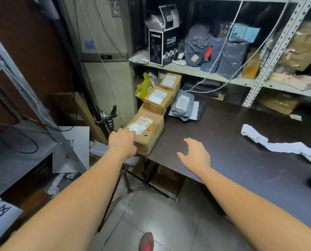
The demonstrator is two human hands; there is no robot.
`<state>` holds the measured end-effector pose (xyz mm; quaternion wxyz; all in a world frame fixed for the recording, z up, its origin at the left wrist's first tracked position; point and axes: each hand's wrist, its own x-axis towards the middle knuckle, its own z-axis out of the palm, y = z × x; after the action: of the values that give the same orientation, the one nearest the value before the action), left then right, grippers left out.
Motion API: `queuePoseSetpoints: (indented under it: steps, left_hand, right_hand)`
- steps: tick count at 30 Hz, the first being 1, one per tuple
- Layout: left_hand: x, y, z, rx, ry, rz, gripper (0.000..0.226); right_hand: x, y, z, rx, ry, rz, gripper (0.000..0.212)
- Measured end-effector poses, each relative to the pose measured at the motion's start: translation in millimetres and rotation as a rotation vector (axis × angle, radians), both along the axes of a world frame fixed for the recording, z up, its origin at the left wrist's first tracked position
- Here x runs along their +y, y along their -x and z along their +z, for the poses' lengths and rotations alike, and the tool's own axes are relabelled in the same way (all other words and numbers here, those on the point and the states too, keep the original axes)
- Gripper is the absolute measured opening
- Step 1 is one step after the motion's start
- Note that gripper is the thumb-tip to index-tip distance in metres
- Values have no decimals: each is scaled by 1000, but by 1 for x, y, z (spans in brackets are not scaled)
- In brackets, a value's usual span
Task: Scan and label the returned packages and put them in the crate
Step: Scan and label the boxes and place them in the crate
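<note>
A brown cardboard package [147, 132] with a white label lies at the near left corner of the dark table [241, 142]. My left hand [122, 142] touches its near left corner, fingers over the box edge. My right hand [194, 153] hovers open above the table just right of that box, fingers spread, holding nothing. Behind it stand two more labelled cardboard boxes [157, 100] [170, 82] in a row. A grey poly mailer [183, 105] with a white label lies to their right. No crate shows.
A strip of white label paper [270, 144] lies on the table's right side. Metal shelves [223, 77] behind hold grey bags, a black mask box [162, 44] and brown parcels. A light stand [107, 120] stands left of the table. Floor tiles lie below.
</note>
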<state>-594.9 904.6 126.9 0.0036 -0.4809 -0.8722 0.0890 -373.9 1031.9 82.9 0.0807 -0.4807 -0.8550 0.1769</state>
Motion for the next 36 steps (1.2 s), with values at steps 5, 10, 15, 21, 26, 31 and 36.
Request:
queuePoseSetpoints:
  steps: [5, 10, 15, 21, 26, 31, 36]
  left_hand:
    - [55, 64, -27, -102, -60, 36, 46]
    - [102, 115, -67, -302, -73, 111, 53]
    - [131, 142, -95, -517, -83, 204, 63]
    - [133, 140, -94, -538, -106, 190, 50]
    - [129, 101, -85, -459, -104, 142, 43]
    - [133, 26, -69, -445, -141, 110, 43]
    - [163, -101, -56, -491, -146, 19, 41]
  right_hand:
    - [42, 83, -17, 62, 50, 15, 66]
    - [72, 157, -43, 188, 212, -74, 52]
    - [88, 194, -64, 339, 463, -219, 40]
    - [91, 191, -66, 460, 600, -270, 29]
    - [90, 156, -65, 548, 702, -307, 21]
    - [92, 77, -53, 653, 735, -315, 28]
    - [109, -52, -34, 640, 684, -369, 20]
